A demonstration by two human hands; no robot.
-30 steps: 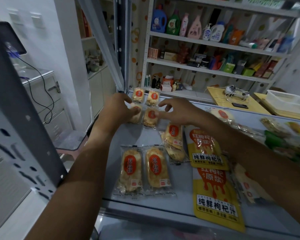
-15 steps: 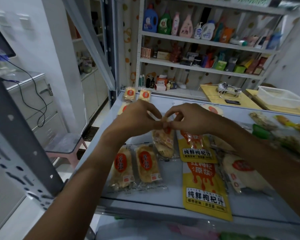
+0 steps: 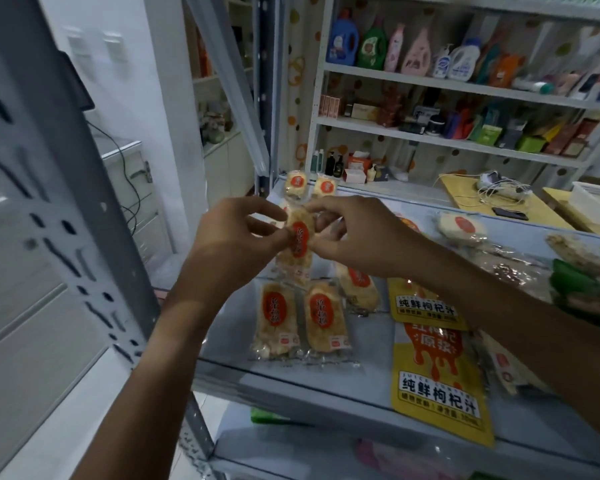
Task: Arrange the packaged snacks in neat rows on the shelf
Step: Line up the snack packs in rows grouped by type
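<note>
Both hands are pinching one rice cracker packet [image 3: 298,242] and holding it up above the shelf [image 3: 326,382]: our left hand [image 3: 232,244] is gripping its left edge between thumb and fingers, our right hand [image 3: 350,233] is gripping the right edge and top the same way. We are holding the packet roughly upright, red oval label facing us, lower end hanging free over the shelf.

Two matching packets [image 3: 300,318] are lying flat side by side near the shelf's front edge, just touching. Another packet [image 3: 357,285] is lying tilted just behind them to the right, partly hidden by our right forearm. Two small packets [image 3: 310,187] are sitting side by side at the back left corner. Two yellow juice pouches [image 3: 437,386] are lying one behind the other right of the crackers, the front one overhanging the shelf edge. A round cracker packet [image 3: 459,226] and mixed clear-wrapped snacks [image 3: 575,271] are sitting further right; we cannot tell exactly what those are, too blurred.

Behind, a white rack [image 3: 465,86] is carrying detergent bottles [image 3: 395,46] and boxes.
</note>
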